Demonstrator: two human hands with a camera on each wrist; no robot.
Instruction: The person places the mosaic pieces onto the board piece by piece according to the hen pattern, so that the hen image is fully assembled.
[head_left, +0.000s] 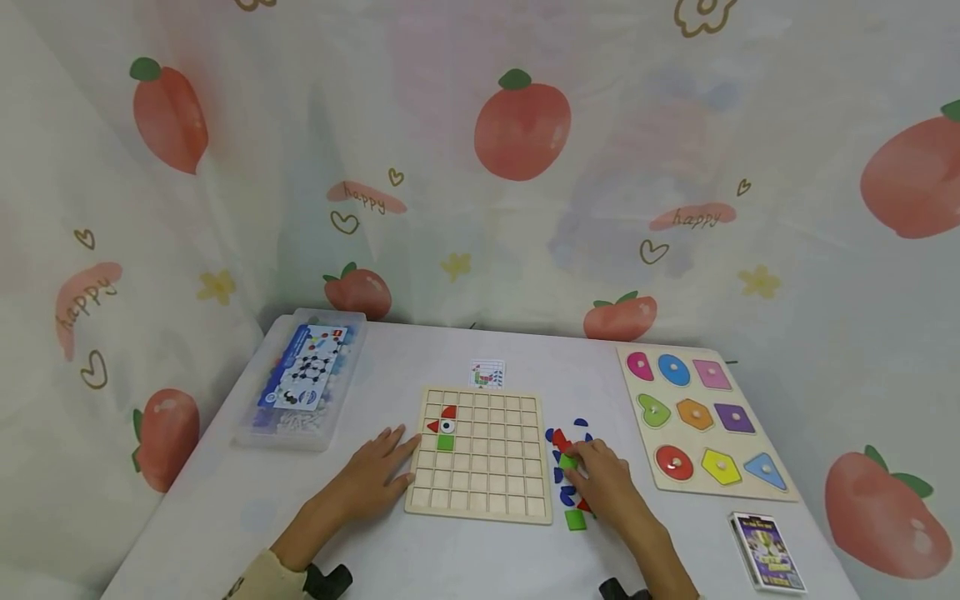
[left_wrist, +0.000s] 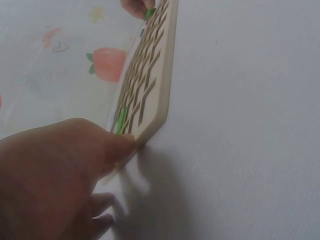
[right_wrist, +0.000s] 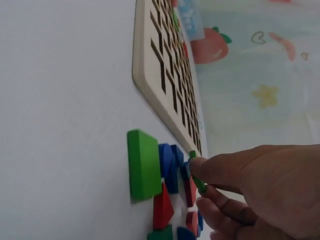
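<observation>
Two hands share this: my left hand [head_left: 378, 477] lies flat steadying the wooden grid board [head_left: 480, 454] while my right hand [head_left: 603, 487] pinches a green tile [head_left: 567, 462], best lifted straight up.

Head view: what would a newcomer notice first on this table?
The wooden grid board in the middle, with a few coloured tiles in its upper left cells. The left hand rests at its left edge, while the right hand pinches a green tile from the pile of pieces beside it.
</observation>
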